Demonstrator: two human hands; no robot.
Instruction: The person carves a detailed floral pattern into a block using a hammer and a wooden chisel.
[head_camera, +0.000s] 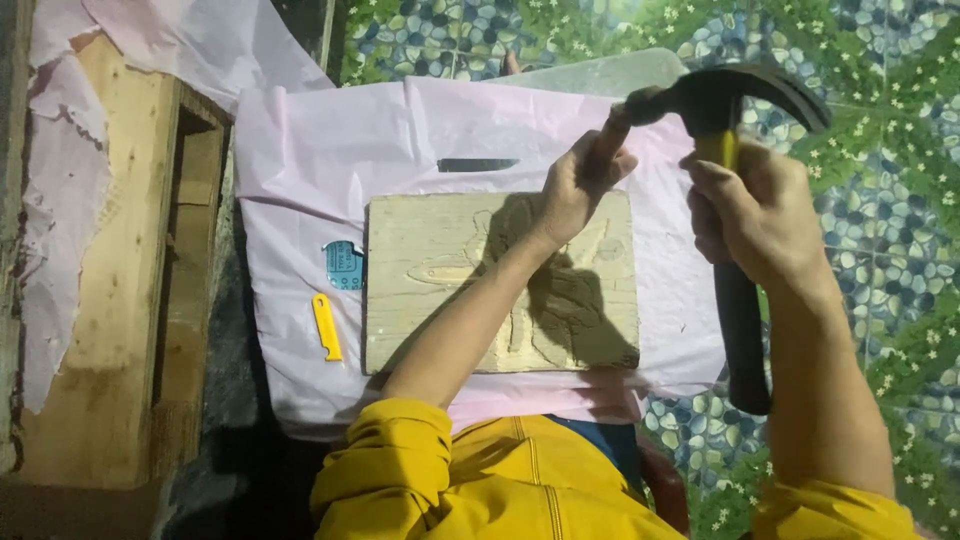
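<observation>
The left hand (575, 190) is closed around the wooden handle of a chisel (607, 138), which stands tilted over the far right part of a pale wooden board (430, 290); the blade end of the chisel is hidden by the hand, so its contact with the wood cannot be seen. The right hand (755, 215) grips the yellow and black shaft of a claw hammer (735, 110), fingers wrapped tight, and the hammer's dark head sits right at the top end of the chisel handle, touching it or very nearly so. The board carries a shallow carved relief, partly covered by the forearm and its shadow. It lies on a sheet of pink plastic (300, 160) spread over the work surface, nearer the sheet's near edge than its far one. Just beside the board's left edge rest a small blue translucent object (343, 265) and, a little nearer the person, a yellow utility knife (326, 327). Beyond the board's far edge lies a thin dark flat metal strip (477, 165). A raw wooden frame (110, 290) stands off the sheet's left edge. Yellow sleeves (400, 470) cover both arms.
</observation>
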